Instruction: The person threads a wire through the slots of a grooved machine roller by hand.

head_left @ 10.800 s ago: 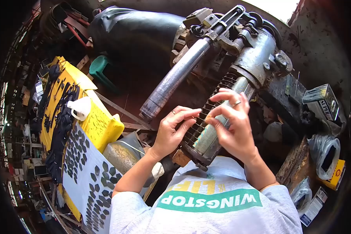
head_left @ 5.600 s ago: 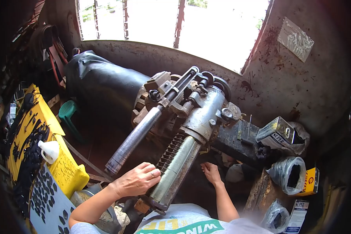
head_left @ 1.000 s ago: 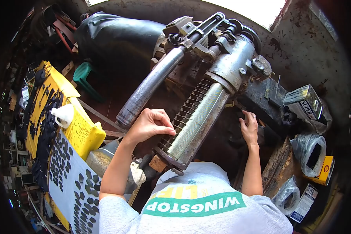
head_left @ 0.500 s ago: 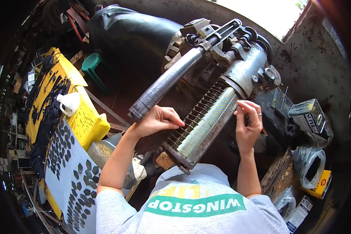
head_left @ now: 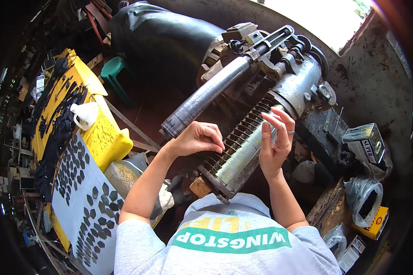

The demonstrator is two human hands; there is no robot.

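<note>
A metal machine (head_left: 296, 87) stands ahead, with a ribbed silver cylinder (head_left: 237, 161) sloping down toward my chest. Thin dark wire-like prongs (head_left: 236, 137) line the cylinder's left side. My left hand (head_left: 201, 139) is at these prongs, thumb and fingertips pressed together; whatever is in the pinch is too small to make out. Over the cylinder's right edge, my right hand (head_left: 277, 143) is raised with its fingers apart and nothing visible in it. A smooth metal tube (head_left: 206, 97) runs parallel, to the left of the prongs.
Left, a yellow-covered table (head_left: 108, 140) bears dark strips and a white jug (head_left: 84, 114). Below it, dark flat pieces lie on a pale sheet (head_left: 69, 206). A green stool (head_left: 116, 75) stands behind. Right are a tin (head_left: 365, 143), plastic bags (head_left: 362, 197) and a yellow box (head_left: 376, 223).
My right hand has come up from low beside the machine to the cylinder's right edge, its fingers spreading. My left hand stays pinched at the prongs. The view has shifted.
</note>
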